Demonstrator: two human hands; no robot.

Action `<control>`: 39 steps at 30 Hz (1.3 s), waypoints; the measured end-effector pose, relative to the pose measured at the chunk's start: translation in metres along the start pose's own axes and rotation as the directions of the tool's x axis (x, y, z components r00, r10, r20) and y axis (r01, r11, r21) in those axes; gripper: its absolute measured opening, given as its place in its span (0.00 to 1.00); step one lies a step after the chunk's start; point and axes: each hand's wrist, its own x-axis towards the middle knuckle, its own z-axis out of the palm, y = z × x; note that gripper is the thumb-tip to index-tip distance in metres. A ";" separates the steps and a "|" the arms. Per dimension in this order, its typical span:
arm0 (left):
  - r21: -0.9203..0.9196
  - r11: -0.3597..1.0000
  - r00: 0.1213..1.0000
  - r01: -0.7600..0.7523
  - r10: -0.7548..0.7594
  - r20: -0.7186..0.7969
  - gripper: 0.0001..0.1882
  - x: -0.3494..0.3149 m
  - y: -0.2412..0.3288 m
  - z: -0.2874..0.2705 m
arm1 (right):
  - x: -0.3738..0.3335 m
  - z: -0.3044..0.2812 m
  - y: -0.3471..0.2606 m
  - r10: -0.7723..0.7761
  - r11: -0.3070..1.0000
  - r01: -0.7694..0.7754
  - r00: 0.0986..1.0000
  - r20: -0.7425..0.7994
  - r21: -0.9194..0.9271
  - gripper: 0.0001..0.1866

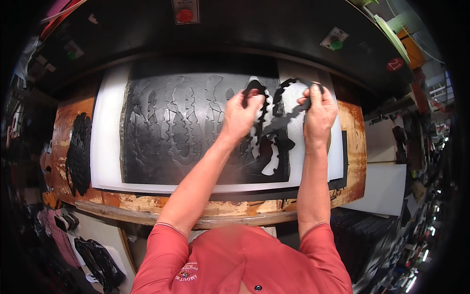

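Observation:
A black sheet (164, 117) lies on a white board (108, 132), with several wavy-edged, curved outlines cut into it. Over its right end, my right hand (319, 115) is closed on a black scalloped strip (286, 119), which loops out to the left, its lower part blurred. My left hand (241, 113) pinches black material near the sheet's cut-out gaps, thumb and fingers together. White shows through gaps in the sheet between and below my hands. Whether both hands hold one connected piece cannot be made out.
A stack of dark wavy-edged pieces (79, 154) sits on the worn wooden table (61, 127) at left. Across the far side runs a dark machine beam (132, 32) with a red button (184, 16) and a green button (336, 44). Pale sheets (379, 188) stand at right.

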 end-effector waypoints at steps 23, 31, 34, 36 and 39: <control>0.328 0.944 0.954 0.047 -0.140 0.266 0.40 0.007 0.015 0.008 | -0.019 -0.017 -0.091 -0.068 0.981 0.135 0.911 0.407 -0.137 0.10; -0.093 0.995 0.999 0.034 -0.031 0.032 0.09 -0.019 0.027 -0.014 | -0.010 -0.027 -0.122 -0.341 0.783 0.555 0.761 0.552 -0.281 0.13; -0.489 0.856 0.983 -0.167 0.106 -0.149 0.14 -0.038 0.030 -0.021 | -0.020 -0.022 -0.121 -0.502 0.553 0.803 0.534 0.680 -0.222 0.20; -0.478 0.878 0.989 -0.021 -0.050 -0.137 0.18 -0.048 0.030 -0.034 | -0.032 -0.014 -0.108 -0.401 0.548 0.801 0.504 0.765 -0.240 0.20; -0.458 0.875 0.959 0.154 -0.244 -0.143 0.22 -0.063 0.026 -0.050 | -0.042 -0.006 -0.088 -0.347 0.613 0.748 0.544 0.764 -0.255 0.20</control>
